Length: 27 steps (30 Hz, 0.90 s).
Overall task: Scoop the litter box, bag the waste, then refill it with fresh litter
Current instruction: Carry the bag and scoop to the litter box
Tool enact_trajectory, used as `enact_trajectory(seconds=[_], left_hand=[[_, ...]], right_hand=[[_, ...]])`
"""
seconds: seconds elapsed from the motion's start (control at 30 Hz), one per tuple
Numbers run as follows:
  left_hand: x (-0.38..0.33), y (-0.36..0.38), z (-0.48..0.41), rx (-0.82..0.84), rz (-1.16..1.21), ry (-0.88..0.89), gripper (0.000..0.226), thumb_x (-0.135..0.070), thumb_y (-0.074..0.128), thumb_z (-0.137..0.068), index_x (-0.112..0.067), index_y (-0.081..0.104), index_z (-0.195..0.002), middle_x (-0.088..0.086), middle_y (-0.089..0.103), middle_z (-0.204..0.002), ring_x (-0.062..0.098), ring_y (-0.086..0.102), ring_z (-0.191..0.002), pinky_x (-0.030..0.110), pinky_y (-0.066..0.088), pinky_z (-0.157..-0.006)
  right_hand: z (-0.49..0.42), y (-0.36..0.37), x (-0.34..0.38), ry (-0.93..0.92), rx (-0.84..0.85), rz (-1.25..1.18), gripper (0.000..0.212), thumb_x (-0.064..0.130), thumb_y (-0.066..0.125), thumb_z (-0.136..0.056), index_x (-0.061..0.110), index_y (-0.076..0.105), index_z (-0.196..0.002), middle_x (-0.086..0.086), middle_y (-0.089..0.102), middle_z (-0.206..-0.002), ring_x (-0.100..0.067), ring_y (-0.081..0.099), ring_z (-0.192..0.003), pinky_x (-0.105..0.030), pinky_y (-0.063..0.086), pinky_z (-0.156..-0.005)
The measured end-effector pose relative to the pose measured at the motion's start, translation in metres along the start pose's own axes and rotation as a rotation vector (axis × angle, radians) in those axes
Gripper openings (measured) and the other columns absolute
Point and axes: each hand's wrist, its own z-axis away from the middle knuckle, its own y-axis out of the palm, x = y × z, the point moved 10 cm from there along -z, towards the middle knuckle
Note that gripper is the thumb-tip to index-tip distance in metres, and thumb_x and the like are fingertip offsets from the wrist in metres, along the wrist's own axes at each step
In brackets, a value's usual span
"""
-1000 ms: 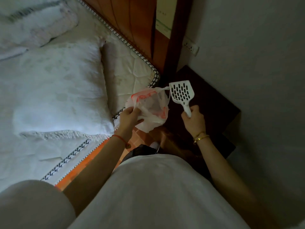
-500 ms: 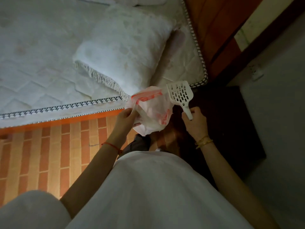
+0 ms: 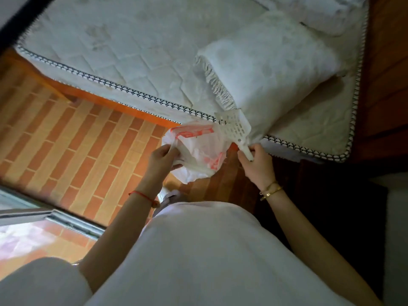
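Bag in L hand, scoop R.

Nothing can be read for certain. The white plastic bag carries red printing, one band near its top edge and another mark lower on its side. Both are crumpled and blurred, perhaps characters or a logo, and no letter or number comes clear.

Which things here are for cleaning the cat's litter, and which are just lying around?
For the job:
plastic bag, gripped by the left hand
scoop, held by its handle in the right hand

Just lying about:
pillow
mattress

No litter box is in view.
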Motion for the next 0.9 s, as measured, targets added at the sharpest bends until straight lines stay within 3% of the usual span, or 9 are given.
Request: enact_trajectory(seconds=[0.13, 0.33, 0.43, 0.63, 0.9], left_hand=[[0.005, -0.075, -0.015, -0.096, 0.094, -0.036, 0.017, -0.01, 0.053, -0.097, -0.004, 0.068, -0.093, 0.02, 0.068, -0.099, 0.029, 0.068, -0.092, 0.035, 0.059, -0.083], [0.006, -0.185, -0.036, -0.219, 0.158, -0.043, 0.017, -0.007, 0.052, -0.096, 0.0, 0.067, -0.095, 0.016, 0.065, -0.093, 0.024, 0.064, -0.089, 0.03, 0.059, -0.08], [0.011, -0.241, -0.046, -0.303, 0.185, -0.052, 0.02, -0.007, 0.052, -0.095, 0.005, 0.068, -0.099, 0.018, 0.066, -0.094, 0.024, 0.064, -0.087, 0.025, 0.06, -0.073], [0.019, -0.334, -0.055, -0.423, 0.293, -0.071, 0.017, -0.007, 0.052, -0.094, 0.0, 0.068, -0.094, 0.013, 0.067, -0.091, 0.023, 0.065, -0.088, 0.03, 0.059, -0.08], [0.032, -0.439, -0.076, -0.613, 0.432, -0.098, 0.021, -0.004, 0.051, -0.091, 0.008, 0.067, -0.098, 0.014, 0.069, -0.091, 0.024, 0.066, -0.09, 0.036, 0.058, -0.085]], right_hand=[[-0.016, 0.06, 0.063, -0.1, 0.083, 0.049, 0.022, 0.034, 0.06, -0.087, 0.015, 0.052, -0.095, -0.001, 0.063, -0.075, -0.018, 0.06, -0.058, -0.037, 0.053, -0.055], [-0.029, 0.166, 0.159, -0.2, 0.216, 0.132, 0.026, 0.036, 0.058, -0.088, 0.014, 0.051, -0.1, -0.004, 0.065, -0.074, -0.026, 0.062, -0.059, -0.046, 0.055, -0.054], [-0.031, 0.219, 0.207, -0.253, 0.273, 0.152, 0.028, 0.036, 0.058, -0.088, 0.013, 0.052, -0.102, 0.0, 0.062, -0.07, -0.018, 0.058, -0.054, -0.033, 0.048, -0.047], [-0.027, 0.302, 0.292, -0.389, 0.358, 0.191, 0.017, 0.027, 0.06, -0.089, 0.014, 0.049, -0.092, 0.006, 0.052, -0.062, -0.008, 0.044, -0.046, -0.015, 0.028, -0.038], [-0.044, 0.41, 0.381, -0.518, 0.48, 0.244, 0.02, 0.032, 0.061, -0.088, 0.016, 0.051, -0.094, 0.002, 0.062, -0.076, -0.009, 0.056, -0.057, -0.022, 0.04, -0.046]])
